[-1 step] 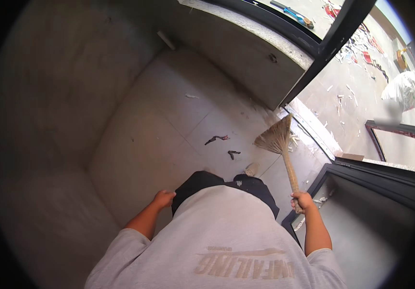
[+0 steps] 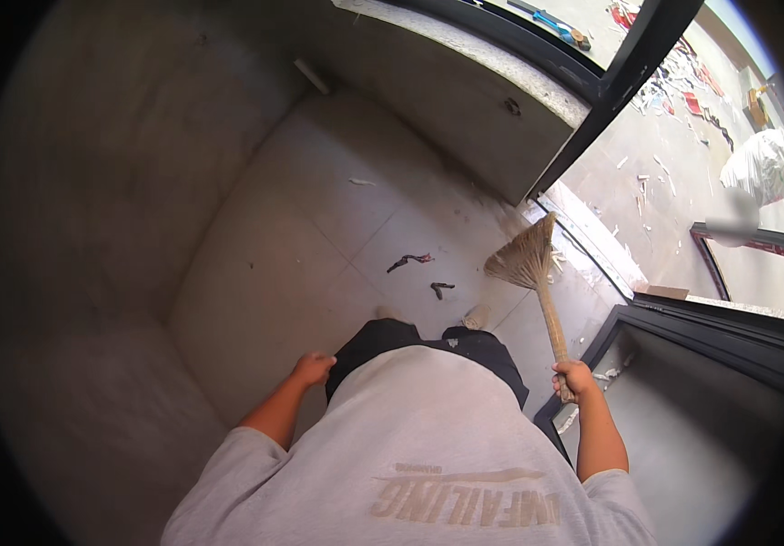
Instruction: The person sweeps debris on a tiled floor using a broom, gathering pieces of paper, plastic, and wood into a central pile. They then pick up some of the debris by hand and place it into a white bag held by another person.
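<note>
A: Head view, only one. We see the right hand (image 2: 574,377) wrapped tight round the handle of the broom (image 2: 538,282), low on the right side of the body.

B: Agreed. Broom stands nearly upright, tilted a bit to the left at the top of the picture, straw head fanned out and resting on the floor (image 2: 319,227) near the dark door frame (image 2: 610,82). Left hand?

A: Left hand (image 2: 312,369) loosely curled beside the dark trousers, holding nothing that we can see. Whether it touches the hip we cannot tell.

B: Floor is pale tile. Two small dark scraps (image 2: 410,261) lie on it, just left of the broom head, apart from the straw. One shoe tip (image 2: 477,318) shows between the scraps and the handle.

A: We also note a low concrete wall (image 2: 465,100) behind, and litter (image 2: 674,91) scattered on the ground outside past the frame. White bag (image 2: 761,168) far right out there.

B: Grey shirt fills the bottom.
</note>
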Motion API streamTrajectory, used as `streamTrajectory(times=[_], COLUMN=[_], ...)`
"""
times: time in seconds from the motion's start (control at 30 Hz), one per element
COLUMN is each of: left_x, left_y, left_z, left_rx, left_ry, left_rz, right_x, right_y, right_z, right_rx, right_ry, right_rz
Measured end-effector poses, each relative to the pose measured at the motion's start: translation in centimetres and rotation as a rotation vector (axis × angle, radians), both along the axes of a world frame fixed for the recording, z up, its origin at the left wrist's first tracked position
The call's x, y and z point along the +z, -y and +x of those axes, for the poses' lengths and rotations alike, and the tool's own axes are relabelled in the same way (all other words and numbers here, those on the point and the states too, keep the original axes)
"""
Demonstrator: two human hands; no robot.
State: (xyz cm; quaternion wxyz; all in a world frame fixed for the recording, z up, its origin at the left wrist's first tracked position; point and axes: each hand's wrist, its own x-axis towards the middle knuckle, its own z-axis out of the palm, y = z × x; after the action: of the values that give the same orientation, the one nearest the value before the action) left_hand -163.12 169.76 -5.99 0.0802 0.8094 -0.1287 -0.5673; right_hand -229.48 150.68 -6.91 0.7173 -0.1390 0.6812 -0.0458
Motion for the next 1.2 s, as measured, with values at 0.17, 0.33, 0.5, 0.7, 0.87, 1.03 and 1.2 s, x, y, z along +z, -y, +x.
streamTrajectory(times=[0.17,0.33,0.5,0.7,0.87,1.03,1.2], left_x=[-0.9,-0.7,1.4,0.4,2.5,0.0,-3.9], left_y=[13.8,22.4,19.1,4.2,-7.1,-7.9,6.6], left_z=[-3.4,-4.5,-3.5,-0.5,-1.8,-0.5,4.7], left_rx=[-0.109,0.022,0.083,0.310,0.409,0.262,0.104], left_ry=[0.091,-0.026,0.015,0.068,0.012,-0.005,0.131], left_rz=[-0.178,-0.387,-0.326,-0.199,0.090,0.276,-0.002], right_x=[0.1,0.9,1.5,-1.9,-1.9,-0.6,0.6], right_y=[-3.3,-5.8,-2.4,7.1,10.8,9.5,7.6], right_z=[-2.7,-2.4,-1.1,2.0,9.3,11.9,9.0], right_rx=[-0.064,-0.158,-0.086,0.137,0.144,-0.022,-0.022], right_ry=[-0.012,-0.019,-0.027,0.050,0.067,0.121,0.097], right_rz=[-0.025,0.015,0.030,0.069,0.085,0.077,0.112])
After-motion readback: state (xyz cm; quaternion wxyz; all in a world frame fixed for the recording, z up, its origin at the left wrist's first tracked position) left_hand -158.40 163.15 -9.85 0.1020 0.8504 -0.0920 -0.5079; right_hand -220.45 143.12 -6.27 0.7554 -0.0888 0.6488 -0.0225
